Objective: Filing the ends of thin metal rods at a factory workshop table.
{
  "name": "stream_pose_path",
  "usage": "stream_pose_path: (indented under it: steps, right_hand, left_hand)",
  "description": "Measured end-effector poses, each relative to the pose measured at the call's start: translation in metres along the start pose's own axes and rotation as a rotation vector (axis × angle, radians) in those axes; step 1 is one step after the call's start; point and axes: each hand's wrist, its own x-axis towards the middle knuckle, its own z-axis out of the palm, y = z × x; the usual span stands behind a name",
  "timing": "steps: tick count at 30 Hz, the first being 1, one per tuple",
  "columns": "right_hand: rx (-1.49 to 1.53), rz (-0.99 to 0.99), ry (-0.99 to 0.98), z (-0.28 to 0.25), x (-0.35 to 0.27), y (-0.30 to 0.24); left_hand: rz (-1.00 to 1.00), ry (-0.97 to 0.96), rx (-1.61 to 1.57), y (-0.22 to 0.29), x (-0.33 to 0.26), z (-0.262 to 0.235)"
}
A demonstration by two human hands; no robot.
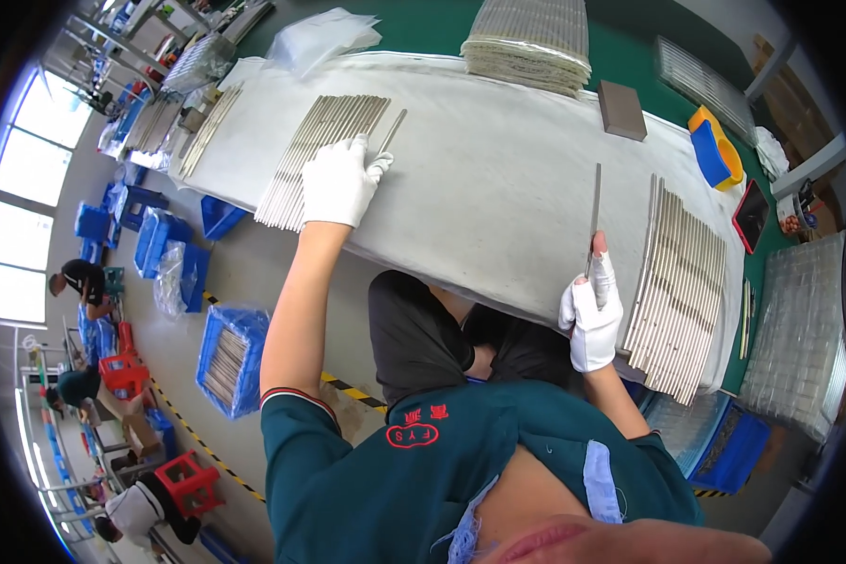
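Observation:
My left hand (336,184), in a white glove, lies over the right side of a row of thin metal rods (324,132) on the cloth-covered table. A single metal rod (394,131) stands out from between its thumb and fingers, its lower part hidden by the glove. My right hand (594,318) wears a white glove with bare fingertips showing. It pinches another metal rod (596,202) near its lower end, the rod pointing away from me. Just right of that hand, a wider row of metal rods (679,291) lies side by side on the cloth.
A stack of clear ribbed trays (526,47) stands at the back, beside a brown block (622,110). Farther right are a yellow-and-blue tape roll (715,150) and a red-edged phone (750,216). A plastic bag (321,39) lies back left. A blue crate (232,362) stands on the floor.

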Motion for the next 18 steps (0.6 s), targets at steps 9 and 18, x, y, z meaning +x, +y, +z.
stream_pose_path:
  steps: [9,18]
  right_hand:
    - [-0.045,-0.005,-0.029,-0.001,0.001,-0.001]
    - [-0.065,0.019,-0.004,0.007,-0.001,-0.003]
  left_hand:
    - [-0.122,-0.164,0.029,0.02,0.021,0.015]
    - [-0.21,-0.271,-0.204,0.029,0.026,0.028]
